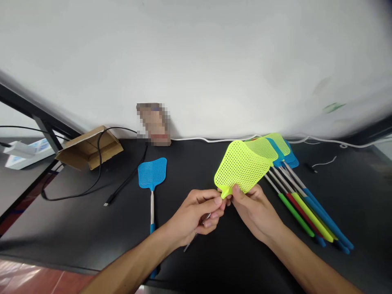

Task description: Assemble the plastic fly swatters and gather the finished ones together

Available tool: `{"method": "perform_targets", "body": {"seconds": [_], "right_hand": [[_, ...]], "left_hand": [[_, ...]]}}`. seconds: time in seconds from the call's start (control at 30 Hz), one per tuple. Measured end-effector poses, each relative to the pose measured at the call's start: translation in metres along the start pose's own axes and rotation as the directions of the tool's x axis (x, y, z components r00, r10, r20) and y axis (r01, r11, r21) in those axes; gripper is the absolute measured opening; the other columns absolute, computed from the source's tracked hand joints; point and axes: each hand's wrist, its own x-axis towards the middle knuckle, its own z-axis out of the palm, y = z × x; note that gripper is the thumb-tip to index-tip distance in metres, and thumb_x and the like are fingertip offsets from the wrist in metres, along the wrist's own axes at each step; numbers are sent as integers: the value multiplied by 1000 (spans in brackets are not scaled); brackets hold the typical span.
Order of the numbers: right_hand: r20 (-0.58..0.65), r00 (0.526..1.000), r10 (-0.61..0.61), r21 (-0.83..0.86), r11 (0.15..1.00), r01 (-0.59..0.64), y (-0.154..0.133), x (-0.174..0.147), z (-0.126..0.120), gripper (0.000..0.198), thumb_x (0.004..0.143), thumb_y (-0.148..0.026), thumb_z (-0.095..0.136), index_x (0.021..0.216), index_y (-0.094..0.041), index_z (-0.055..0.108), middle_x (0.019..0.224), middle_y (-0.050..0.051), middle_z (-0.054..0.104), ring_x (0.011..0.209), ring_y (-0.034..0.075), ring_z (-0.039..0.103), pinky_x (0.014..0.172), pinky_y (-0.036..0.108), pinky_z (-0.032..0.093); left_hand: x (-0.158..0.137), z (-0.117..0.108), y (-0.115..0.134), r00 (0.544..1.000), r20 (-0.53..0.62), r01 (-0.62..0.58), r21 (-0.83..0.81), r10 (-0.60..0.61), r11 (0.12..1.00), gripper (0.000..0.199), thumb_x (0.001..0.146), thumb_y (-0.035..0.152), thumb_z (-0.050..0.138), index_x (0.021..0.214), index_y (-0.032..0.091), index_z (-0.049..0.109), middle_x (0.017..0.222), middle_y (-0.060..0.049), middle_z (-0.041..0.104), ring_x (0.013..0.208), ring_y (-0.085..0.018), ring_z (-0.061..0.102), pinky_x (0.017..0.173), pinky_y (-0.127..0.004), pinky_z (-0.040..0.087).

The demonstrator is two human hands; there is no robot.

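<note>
A yellow-green fly swatter head [241, 165] is held up above the black table, tilted to the upper right. My left hand [202, 212] pinches its neck, and a thin metal rod [190, 241] sticks out below that hand. At the head's lower edge, my right hand [252, 208] grips the mesh with the thumb on top. Left of my hands lies a blue fly swatter [152, 173] with a metal shaft, its lower handle partly hidden by my left forearm. Several fly swatters [318, 216] with green, red, yellow and blue handles lie in a pile at the right.
An open cardboard box [92, 149] stands at the back left, with a black cable [99, 163] running across it. A pixelated object [154, 124] leans on the wall. Along the wall runs a white cable [211, 141]. A white power strip [30, 153] lies far left.
</note>
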Motion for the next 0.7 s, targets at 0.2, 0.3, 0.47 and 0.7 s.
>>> {"method": "perform_targets", "body": {"seconds": [0.2, 0.3, 0.47, 0.7], "right_hand": [[-50, 999, -13, 77, 997, 17, -20, 3, -15, 36, 93, -53, 68, 70, -26, 66, 76, 2, 58, 74, 19, 53, 71, 37, 46], [-326, 923, -203, 94, 965, 246, -41, 14, -42, 33, 95, -49, 66, 71, -27, 58, 73, -1, 48, 71, 18, 49, 69, 35, 45], [-417, 859, -298, -324, 932, 166, -42, 25, -65, 32, 88, -45, 76, 69, -24, 61, 67, 0, 50, 68, 18, 49, 64, 35, 41], [-176, 960, -216, -833, 553, -28, -14, 23, -54, 40, 86, -58, 71, 72, -22, 63, 63, 0, 56, 61, 18, 50, 58, 32, 39]], "left_hand": [[-6, 1, -4, 982, 168, 112, -151, -87, 982, 26, 95, 34, 67, 80, 15, 59, 59, 5, 38, 42, -2, 24, 36, -16, 14], [-6, 0, -5, 987, 150, 89, -206, -58, 975, 27, 96, 36, 66, 80, 15, 59, 59, 6, 37, 42, -2, 22, 36, -15, 16], [1, -5, 4, 963, -219, -181, -94, 157, 979, 19, 97, 35, 65, 96, 16, 66, 67, 3, 46, 48, -4, 34, 37, -14, 27], [8, -15, 20, 809, -401, -408, 143, 429, 902, 28, 91, 16, 67, 117, 20, 60, 98, -3, 62, 83, -13, 59, 66, -25, 56]]}}
